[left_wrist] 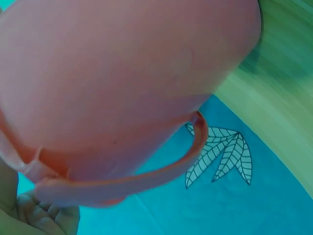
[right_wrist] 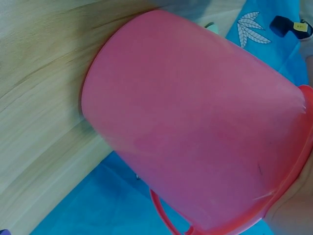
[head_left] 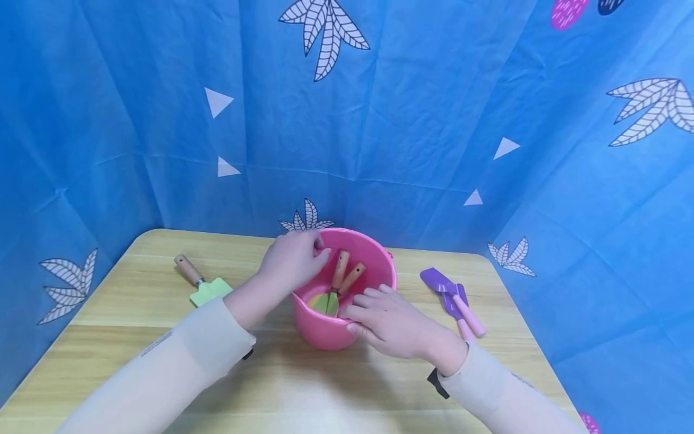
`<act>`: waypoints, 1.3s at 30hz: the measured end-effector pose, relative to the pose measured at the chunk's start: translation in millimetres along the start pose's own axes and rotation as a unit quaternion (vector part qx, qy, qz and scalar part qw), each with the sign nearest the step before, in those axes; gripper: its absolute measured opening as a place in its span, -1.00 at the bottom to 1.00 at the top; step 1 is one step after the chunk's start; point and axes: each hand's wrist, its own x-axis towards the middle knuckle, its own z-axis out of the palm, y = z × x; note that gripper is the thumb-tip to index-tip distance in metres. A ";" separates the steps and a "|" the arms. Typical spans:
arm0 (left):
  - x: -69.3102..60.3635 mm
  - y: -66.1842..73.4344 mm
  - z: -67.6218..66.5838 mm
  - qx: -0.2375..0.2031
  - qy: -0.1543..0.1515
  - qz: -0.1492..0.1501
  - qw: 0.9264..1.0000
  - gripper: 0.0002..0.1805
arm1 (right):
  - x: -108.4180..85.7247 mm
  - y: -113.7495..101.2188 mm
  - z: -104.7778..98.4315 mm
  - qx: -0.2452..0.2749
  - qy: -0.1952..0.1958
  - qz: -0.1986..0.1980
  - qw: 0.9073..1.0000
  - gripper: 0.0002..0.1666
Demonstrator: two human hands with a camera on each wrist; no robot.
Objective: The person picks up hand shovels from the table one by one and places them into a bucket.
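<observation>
A pink bucket (head_left: pixel 325 335) stands upright on the table, its wall filling much of the left wrist view (left_wrist: pixel 122 73) and the right wrist view (right_wrist: pixel 195 112). My left hand (head_left: pixel 290 259) holds its left rim, with curled fingers (left_wrist: pixel 46 215) beside the handle joint. On the front right rim, my right hand (head_left: pixel 398 325) grips with fingers inside and thumb outside; only part of that hand (right_wrist: pixel 293 205) shows at the right wrist view's edge. Inside the bucket lie two tools with wooden handles (head_left: pixel 340 269) and green blades (head_left: pixel 326 304), by something yellow.
A light green tool (head_left: pixel 210 292) with a wooden handle lies on the table (head_left: pixel 293 398) to the left, partly behind my left sleeve. Two purple tools (head_left: pixel 438 281) with pink handles overlap at the right. A blue patterned cloth (head_left: pixel 423 120) hangs behind the table.
</observation>
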 end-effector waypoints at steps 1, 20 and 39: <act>-2.2 -1.5 -1.8 0.002 0.009 0.003 1.000 -0.78 | 0.3 -0.2 0.2 0.001 0.000 0.000 1.000 -0.71; -27.9 -40.8 -25.7 0.000 0.154 0.015 0.988 -0.81 | -0.2 -0.4 0.5 0.008 0.003 -0.001 1.000 -0.71; -32.4 -104.7 -33.4 0.003 0.162 -0.070 0.984 -0.72 | 0.6 -0.8 2.3 0.005 0.003 0.002 1.000 -0.70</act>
